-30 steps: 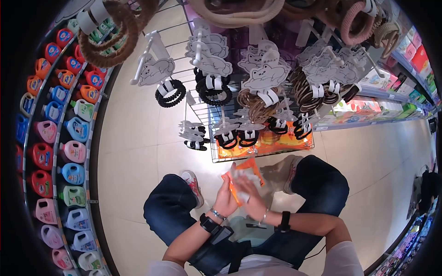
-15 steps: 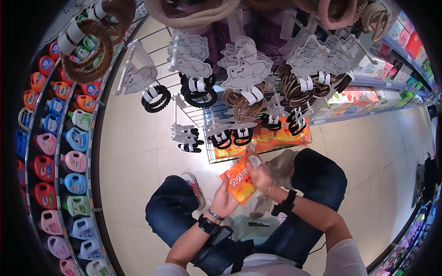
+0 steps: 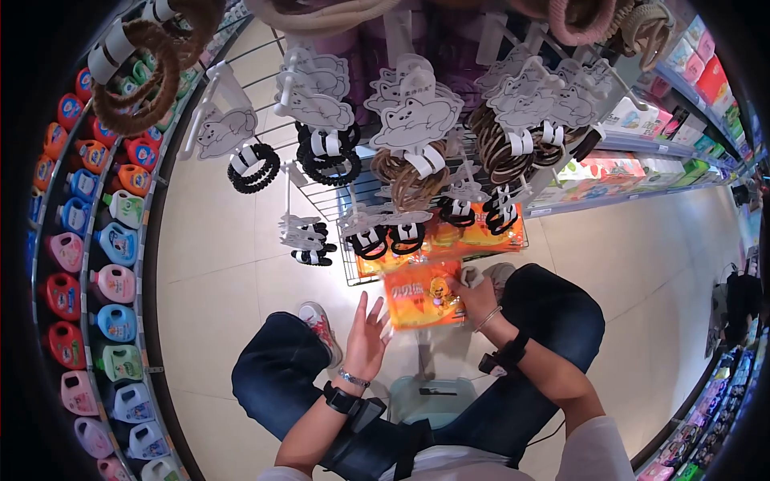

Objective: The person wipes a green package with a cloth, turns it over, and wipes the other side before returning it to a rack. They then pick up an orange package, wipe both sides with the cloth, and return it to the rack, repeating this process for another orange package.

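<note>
An orange packet (image 3: 421, 298) with white lettering and a yellow cartoon figure hangs in front of me, its printed face up. My right hand (image 3: 481, 303) grips its right end. Against those fingers sits a small crumpled whitish thing (image 3: 472, 276), perhaps a cloth or tissue. My left hand (image 3: 366, 341) has its fingers spread beside the packet's left edge and holds nothing. Just beyond, similar orange packets (image 3: 489, 228) lie in the bottom of a wire rack (image 3: 350, 268), partly hidden by hanging hair ties.
Hair ties (image 3: 255, 168) on cat-shaped cards (image 3: 417, 116) hang from hooks above my hands. Detergent bottles (image 3: 116, 284) fill shelves at the left. Boxed goods (image 3: 609, 168) stand on shelves at the right. Between my legs is a pale teal stool (image 3: 425, 401).
My left hand has let go of the packet and opened. The packet has turned from slanted to nearly level, held by my right hand. The view has shifted slightly.
</note>
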{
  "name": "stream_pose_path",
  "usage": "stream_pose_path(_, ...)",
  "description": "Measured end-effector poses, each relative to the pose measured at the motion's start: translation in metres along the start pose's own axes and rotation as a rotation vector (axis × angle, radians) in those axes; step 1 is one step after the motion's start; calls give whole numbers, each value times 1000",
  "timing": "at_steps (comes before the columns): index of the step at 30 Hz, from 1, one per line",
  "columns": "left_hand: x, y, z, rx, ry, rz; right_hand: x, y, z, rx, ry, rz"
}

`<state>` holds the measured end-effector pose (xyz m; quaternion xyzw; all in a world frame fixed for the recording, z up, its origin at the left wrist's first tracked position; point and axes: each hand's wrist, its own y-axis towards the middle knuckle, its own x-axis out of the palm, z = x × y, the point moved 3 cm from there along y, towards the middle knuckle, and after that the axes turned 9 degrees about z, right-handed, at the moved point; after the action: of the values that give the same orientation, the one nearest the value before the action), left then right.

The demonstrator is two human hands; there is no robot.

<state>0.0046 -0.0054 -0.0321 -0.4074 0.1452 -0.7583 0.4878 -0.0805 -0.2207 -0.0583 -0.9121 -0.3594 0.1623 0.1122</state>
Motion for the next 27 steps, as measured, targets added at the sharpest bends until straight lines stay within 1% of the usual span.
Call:
stream_pose_path(1,3,-2,-2,-37,9,-26,-3,-6,-15,-133,-56,28)
stream_pose_path(2,5,-4,-4,-37,10,-28,-2,-18,-26,-134,-56,29)
stream_pose_path(4,13,-9,-12,-85,-46,-159,14,-52,-44,-357,-137,-74)
stream_pose_path(5,22,-14,-12,-74,-88,-136,25,-64,-40,-544,-147,-137)
stream_pose_path(6,18,-12,-16,-73,-89,-132,35,-76,-35,-729,-154,-202)
stream_pose_path(7,11,-8,-23,-156,-172,-158,39,-87,-33,-727,-152,-207)
stream_pose_path(9,17,-14,-16,-298,-328,-194,47,-112,-41,-983,-367,-270)
stream_pose_path(10,13,-12,-17,-293,-327,-187,48,-112,-44,-984,-359,-274)
stream_pose_path(12,5,-5,-20,-331,-370,-166,48,-105,-45,-925,-384,-463)
stream_pose_path(13,6,-4,-21,-398,-453,-249,47,-97,-40,-929,-379,-465)
stream_pose_path(15,11,-6,-20,-375,-456,-253,32,-68,-25,-711,32,-158)
stream_pose_path(16,15,-9,-20,-358,-463,-258,18,-64,-49,-615,69,-120)
stream_pose_path(17,25,-16,-12,-314,-407,-253,7,-59,-75,-519,103,-83)
stream_pose_path(18,26,-18,-11,-315,-406,-254,6,-52,-83,-519,104,-81)
stream_pose_path(20,28,-20,-11,-364,-410,-317,5,-51,-100,-959,-311,161)
stream_pose_path(21,23,-15,-17,-368,-406,-320,17,-47,-92,-938,-398,-15)
stream_pose_path(22,17,-9,-23,-359,-506,-470,27,-50,-83,-935,-399,-8)
stream_pose_path(23,15,-7,-25,-349,-603,-619,41,-61,-68,-943,-536,-86)
stream_pose_path(24,18,-9,-23,-352,-598,-618,52,-72,-53,-947,-669,-167)
stream_pose_path(25,22,-9,-20,-337,-517,-406,60,-79,-42,-1002,-702,-194)
stream_pose_path(26,22,-10,-16,-315,-436,-190,61,-88,-46,-1003,-693,-199)
stream_pose_path(27,25,-12,-11,-310,-478,-200,62,-100,-50,-933,-656,-316)
